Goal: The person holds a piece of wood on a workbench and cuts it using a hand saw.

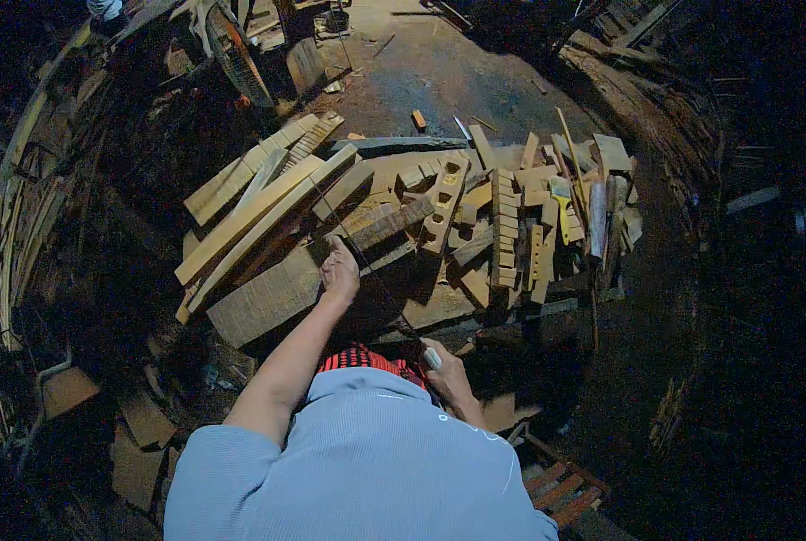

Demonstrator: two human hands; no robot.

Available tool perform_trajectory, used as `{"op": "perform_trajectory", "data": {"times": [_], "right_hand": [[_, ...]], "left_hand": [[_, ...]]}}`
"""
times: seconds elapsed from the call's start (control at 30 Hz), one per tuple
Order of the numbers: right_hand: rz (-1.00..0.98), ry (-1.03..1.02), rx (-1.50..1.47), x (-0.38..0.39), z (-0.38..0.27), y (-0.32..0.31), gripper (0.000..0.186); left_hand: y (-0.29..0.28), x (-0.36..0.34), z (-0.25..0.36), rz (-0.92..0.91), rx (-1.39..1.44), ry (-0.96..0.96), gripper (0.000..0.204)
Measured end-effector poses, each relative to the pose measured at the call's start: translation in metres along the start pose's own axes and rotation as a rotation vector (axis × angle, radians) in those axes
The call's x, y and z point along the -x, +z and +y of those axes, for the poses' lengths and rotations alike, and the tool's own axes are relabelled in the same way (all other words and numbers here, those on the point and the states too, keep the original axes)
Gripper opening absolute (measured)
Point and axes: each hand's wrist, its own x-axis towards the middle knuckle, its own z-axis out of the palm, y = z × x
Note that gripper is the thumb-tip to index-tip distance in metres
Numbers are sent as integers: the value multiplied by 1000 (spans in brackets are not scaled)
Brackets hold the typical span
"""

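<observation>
My right hand (450, 379), low in front of my body, is closed around the pale handle (433, 358) of what looks like a hand saw. From it a thin dark blade (380, 287), seen nearly edge-on, runs forward and left across the wood. Just left of that line, my left hand (339, 270) grips the right end of a broad, rough wooden block (268, 299), with its fingers partly hidden. Beyond the block lie a long pale board (250, 219) and a curved one beside it. Shadow hides where the blade meets wood.
To the right, a heap holds a board with cut holes (445, 200), a notched strip (504, 230), a yellow-handled brush (563, 215) and a round dark rod (597, 216). An orange block (418, 119) lies on the ground beyond. Stacked timber (11, 207) lines the left.
</observation>
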Motion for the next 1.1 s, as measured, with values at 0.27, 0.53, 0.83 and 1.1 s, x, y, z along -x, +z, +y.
{"op": "perform_trajectory", "data": {"times": [0.27,0.53,0.83,1.1], "right_hand": [[-11,-126,47,-79,-33,21,56],[-2,-97,-51,-52,-13,21,63],[-37,51,-83,14,16,-2,65],[-23,-31,16,-58,-4,16,61]], "left_hand": [[2,0,-5,31,-23,57,46],[-1,0,0,-18,39,-40,35],[-8,-3,-5,-165,-90,123,45],[-3,-4,-1,-114,-41,10,52]]}}
